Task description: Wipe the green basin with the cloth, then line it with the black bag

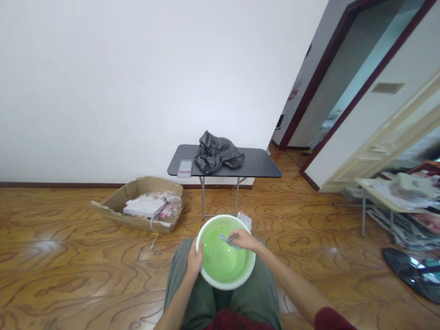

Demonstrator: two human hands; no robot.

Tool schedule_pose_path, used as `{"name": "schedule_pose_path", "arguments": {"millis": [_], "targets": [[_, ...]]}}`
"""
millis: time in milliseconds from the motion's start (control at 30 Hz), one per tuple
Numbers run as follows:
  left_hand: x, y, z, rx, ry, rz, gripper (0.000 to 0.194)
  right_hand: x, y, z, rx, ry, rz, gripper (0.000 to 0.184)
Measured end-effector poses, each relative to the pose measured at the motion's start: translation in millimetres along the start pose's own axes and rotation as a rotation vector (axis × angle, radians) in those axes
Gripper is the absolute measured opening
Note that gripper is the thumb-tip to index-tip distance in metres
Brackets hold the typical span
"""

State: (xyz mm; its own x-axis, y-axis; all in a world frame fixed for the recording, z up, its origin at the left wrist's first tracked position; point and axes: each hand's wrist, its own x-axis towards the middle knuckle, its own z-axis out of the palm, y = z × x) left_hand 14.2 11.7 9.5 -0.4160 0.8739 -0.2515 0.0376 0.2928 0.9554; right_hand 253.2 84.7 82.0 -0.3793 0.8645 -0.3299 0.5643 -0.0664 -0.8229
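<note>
A round green basin with a white rim and slotted sides rests on my lap, tilted toward me. My left hand grips its left rim, with the thumb over the edge. Inside the bowl, near its right side, my right hand pinches a small greyish-blue cloth. The hand hides part of the cloth. I cannot tell whether the cloth touches the basin wall.
Ahead, a black folding table bears a crumpled black plastic bag and a pale card or phone-like item. A cardboard box with a white box inside lies left. A cluttered side table stands right.
</note>
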Motion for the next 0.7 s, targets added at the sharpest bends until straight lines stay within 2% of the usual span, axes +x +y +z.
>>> {"name": "schedule_pose_path", "arguments": {"millis": [100,267,367,467,567,700], "targets": [[8,10,5.3,-0.038,0.032,0.010,0.036,3,-20,-38,-0.025,0.149,-0.112,0.026],[35,44,12.2,-0.090,0.032,0.026,0.033,12,-43,-83,-0.092,0.251,-0.159,0.023],[54,55,11.8,-0.114,0.021,0.016,0.034,25,-50,-109,-0.121,0.333,-0.216,0.023],[69,51,8.4,-0.114,0.034,-0.031,0.036,49,-53,-147,-0.245,0.483,-0.308,0.024],[81,36,2.8,-0.111,0.057,-0.086,0.042,83,-53,-194,-0.434,0.677,-0.353,0.026],[91,14,-4.8,-0.121,0.093,-0.167,0.048,133,-41,-251,-0.655,0.776,-0.339,0.028]]}}
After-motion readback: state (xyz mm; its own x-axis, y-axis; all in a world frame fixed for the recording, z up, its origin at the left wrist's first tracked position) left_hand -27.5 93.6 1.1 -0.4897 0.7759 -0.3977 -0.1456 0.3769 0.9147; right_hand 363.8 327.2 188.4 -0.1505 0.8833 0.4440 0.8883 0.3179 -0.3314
